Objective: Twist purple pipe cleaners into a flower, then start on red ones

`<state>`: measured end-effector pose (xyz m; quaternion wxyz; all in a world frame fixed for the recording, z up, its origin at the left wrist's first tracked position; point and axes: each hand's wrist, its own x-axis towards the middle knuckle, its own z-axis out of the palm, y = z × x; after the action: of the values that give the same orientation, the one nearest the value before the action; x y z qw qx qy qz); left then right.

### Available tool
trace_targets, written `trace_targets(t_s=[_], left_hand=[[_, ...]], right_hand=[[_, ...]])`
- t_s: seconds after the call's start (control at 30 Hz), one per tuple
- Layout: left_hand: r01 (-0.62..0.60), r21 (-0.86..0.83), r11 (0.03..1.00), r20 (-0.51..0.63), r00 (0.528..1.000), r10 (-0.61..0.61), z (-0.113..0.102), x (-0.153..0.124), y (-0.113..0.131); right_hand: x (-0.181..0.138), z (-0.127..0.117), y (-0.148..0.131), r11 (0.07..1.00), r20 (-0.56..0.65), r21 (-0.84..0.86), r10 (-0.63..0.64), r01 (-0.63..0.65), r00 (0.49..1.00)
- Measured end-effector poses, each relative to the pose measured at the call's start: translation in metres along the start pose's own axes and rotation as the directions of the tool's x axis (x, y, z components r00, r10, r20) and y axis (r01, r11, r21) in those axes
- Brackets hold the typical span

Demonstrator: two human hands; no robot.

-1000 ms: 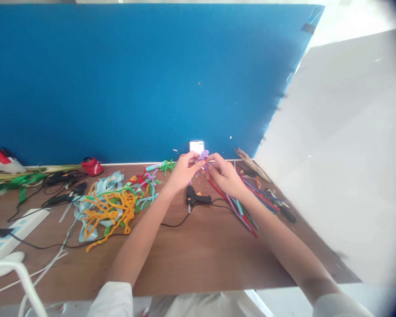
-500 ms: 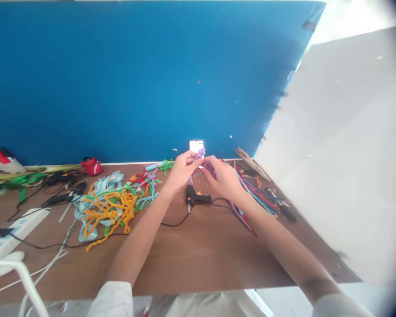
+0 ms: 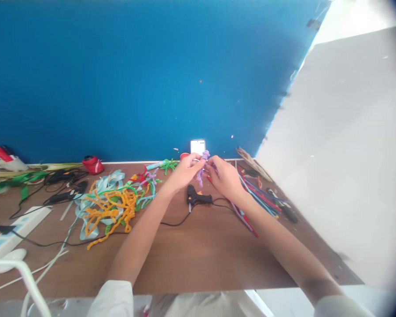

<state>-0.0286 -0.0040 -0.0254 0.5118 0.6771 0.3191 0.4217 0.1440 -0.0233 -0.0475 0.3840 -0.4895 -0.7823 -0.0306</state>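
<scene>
Both my hands meet above the far middle of the wooden table (image 3: 198, 255). My left hand (image 3: 185, 171) and my right hand (image 3: 224, 176) each pinch a twisted purple pipe cleaner (image 3: 203, 164) between fingertips, its tail hanging down between them. Just below the hands a black glue gun (image 3: 198, 199) lies on the table with its cord trailing left. A small phone (image 3: 197, 146) with a lit screen leans against the blue wall behind the hands.
A tangle of orange, light blue and green pipe cleaners (image 3: 108, 204) lies left. Straight red, blue and purple pipe cleaners (image 3: 254, 198) lie under my right forearm. A white power strip (image 3: 9, 231) and cables sit far left. A white panel (image 3: 343, 154) stands right.
The hands stay in place and keep working the purple pipe cleaner; its hanging tail now shows lower between them. My view has shifted slightly.
</scene>
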Motion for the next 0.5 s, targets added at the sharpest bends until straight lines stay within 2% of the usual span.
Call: trace_targets(t_s=[0.23,0.37,0.5], left_hand=[[-0.009,0.044,0.999,0.069,0.998,0.006,-0.0028,-0.0037,0.0052],[0.011,0.073,0.997,0.095,0.995,-0.018,-0.0048,-0.0059,0.0066],[0.082,0.007,0.997,0.090,0.993,-0.082,-0.0030,-0.0065,0.0053]], right_hand=[[0.0019,-0.0024,-0.0054,0.992,0.133,0.117,0.030,-0.046,0.991],[0.0020,-0.0033,-0.0075,0.985,0.155,0.161,0.032,-0.057,0.987],[0.0019,-0.0062,-0.0064,0.963,0.161,0.263,0.017,-0.060,0.987]])
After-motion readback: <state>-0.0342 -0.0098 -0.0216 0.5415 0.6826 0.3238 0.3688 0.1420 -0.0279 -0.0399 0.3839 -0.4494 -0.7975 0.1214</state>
